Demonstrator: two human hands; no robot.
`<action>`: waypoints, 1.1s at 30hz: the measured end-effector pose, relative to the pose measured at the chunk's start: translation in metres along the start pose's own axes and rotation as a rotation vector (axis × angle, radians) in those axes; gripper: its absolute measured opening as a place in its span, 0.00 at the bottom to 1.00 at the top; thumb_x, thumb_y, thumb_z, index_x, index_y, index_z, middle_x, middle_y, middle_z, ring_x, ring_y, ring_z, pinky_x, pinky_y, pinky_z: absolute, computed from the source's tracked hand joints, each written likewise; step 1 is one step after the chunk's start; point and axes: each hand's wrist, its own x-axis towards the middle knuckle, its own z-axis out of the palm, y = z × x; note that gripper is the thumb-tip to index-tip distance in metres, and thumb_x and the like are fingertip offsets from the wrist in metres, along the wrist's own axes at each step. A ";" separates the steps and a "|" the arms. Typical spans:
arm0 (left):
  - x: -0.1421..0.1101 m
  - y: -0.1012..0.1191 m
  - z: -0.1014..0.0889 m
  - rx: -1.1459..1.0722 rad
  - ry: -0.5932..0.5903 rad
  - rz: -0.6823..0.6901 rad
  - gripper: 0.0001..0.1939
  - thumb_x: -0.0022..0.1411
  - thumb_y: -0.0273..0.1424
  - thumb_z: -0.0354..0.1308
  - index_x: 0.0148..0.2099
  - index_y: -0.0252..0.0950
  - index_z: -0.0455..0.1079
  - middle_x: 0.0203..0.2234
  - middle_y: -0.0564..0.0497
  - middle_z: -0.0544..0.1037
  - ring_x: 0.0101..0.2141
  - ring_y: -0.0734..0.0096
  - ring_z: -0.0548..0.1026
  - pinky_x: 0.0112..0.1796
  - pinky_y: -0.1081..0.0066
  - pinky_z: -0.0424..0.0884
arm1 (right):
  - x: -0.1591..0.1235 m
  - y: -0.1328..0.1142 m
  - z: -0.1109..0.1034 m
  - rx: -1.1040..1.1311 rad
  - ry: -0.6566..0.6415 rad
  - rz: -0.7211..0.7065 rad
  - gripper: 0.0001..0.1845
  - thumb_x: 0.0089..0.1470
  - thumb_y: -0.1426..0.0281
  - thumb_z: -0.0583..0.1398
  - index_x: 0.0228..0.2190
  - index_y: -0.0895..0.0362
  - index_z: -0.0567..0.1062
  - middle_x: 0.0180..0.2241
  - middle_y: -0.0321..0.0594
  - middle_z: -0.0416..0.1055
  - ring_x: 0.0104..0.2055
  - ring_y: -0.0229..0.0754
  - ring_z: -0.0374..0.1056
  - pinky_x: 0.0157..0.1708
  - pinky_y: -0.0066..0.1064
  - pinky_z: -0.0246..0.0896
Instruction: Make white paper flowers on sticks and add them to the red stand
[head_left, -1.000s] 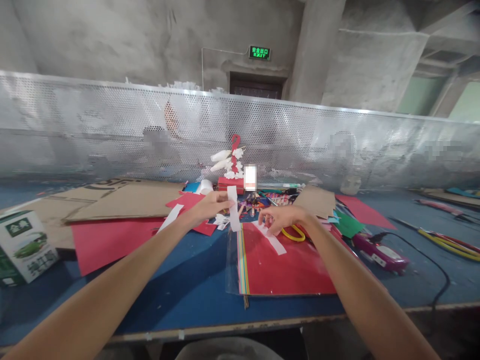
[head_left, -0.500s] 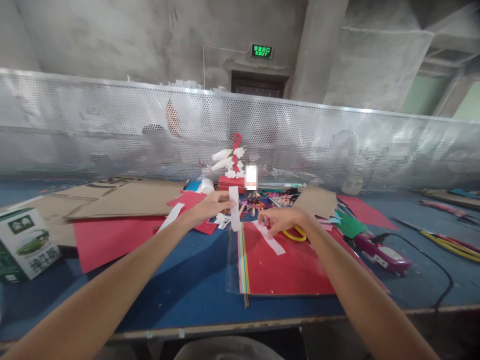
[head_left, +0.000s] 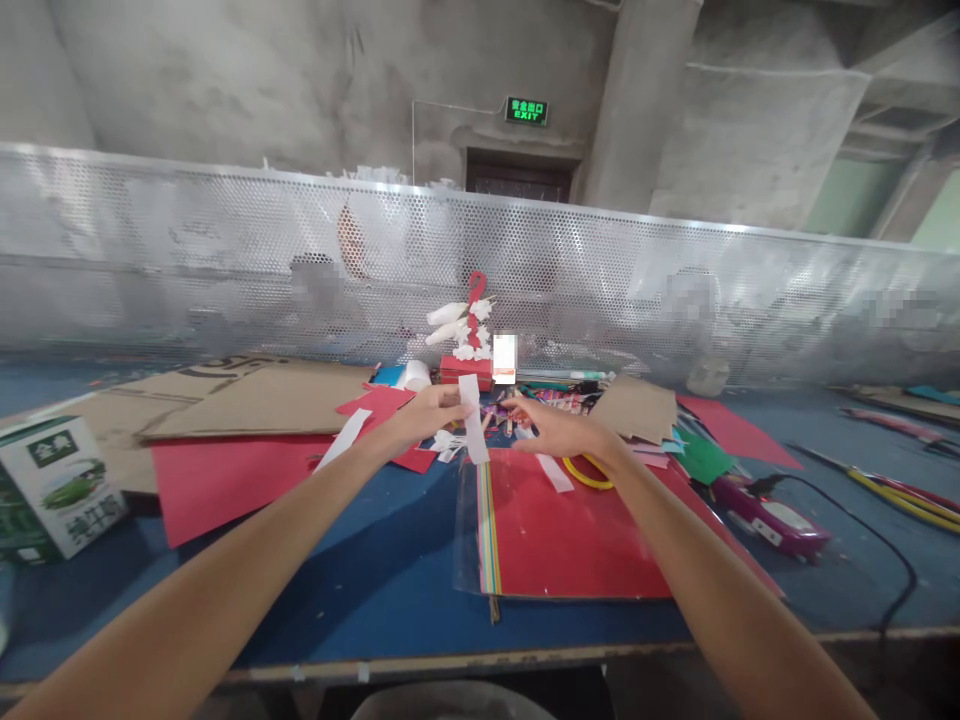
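Observation:
Upright in my left hand [head_left: 439, 412] is a white paper strip [head_left: 473, 425], pinched between thumb and fingers. My right hand [head_left: 559, 428] is just to the right of it, holding a second white paper strip [head_left: 555, 474] that slants down over the red paper pack. Its index finger points toward the first strip without touching it, and the hand partly hides the upper end of the second strip. The yellow handle of a pair of scissors [head_left: 592, 482] shows beneath the right wrist. A third white strip [head_left: 343, 438] lies beside my left forearm.
A clear-wrapped pack of red paper [head_left: 570, 550] lies on the blue table [head_left: 352, 590]. Cardboard sheets [head_left: 262, 400] and a milk carton [head_left: 64, 490] are at left. A purple glue gun [head_left: 780, 520] with a cord is at right. White flowers [head_left: 472, 335] stand behind.
My right hand has lifted slightly, and its strip has risen with it. The index finger now reaches further toward the left strip. My left hand keeps its hold almost unmoved.

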 end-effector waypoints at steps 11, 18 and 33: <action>-0.002 0.012 0.007 0.009 0.131 -0.009 0.15 0.57 0.40 0.60 0.39 0.33 0.71 0.34 0.45 0.78 0.30 0.70 0.75 0.31 0.71 0.68 | 0.025 -0.029 0.030 0.476 0.283 0.001 0.10 0.51 0.65 0.62 0.34 0.58 0.73 0.32 0.41 0.76 0.36 0.42 0.72 0.38 0.30 0.64; -0.002 0.007 -0.004 0.204 0.246 0.065 0.09 0.58 0.36 0.57 0.36 0.35 0.67 0.30 0.49 0.77 0.30 0.70 0.73 0.32 0.70 0.67 | 0.027 -0.023 0.030 0.505 0.281 -0.029 0.11 0.51 0.65 0.60 0.33 0.60 0.75 0.32 0.42 0.76 0.34 0.41 0.71 0.35 0.29 0.63; -0.009 0.009 0.001 0.414 -0.127 0.179 0.14 0.56 0.42 0.61 0.39 0.37 0.71 0.28 0.51 0.73 0.27 0.72 0.71 0.28 0.74 0.64 | 0.022 -0.030 0.031 0.437 0.195 -0.116 0.10 0.50 0.65 0.62 0.32 0.58 0.71 0.29 0.38 0.73 0.30 0.38 0.70 0.32 0.26 0.62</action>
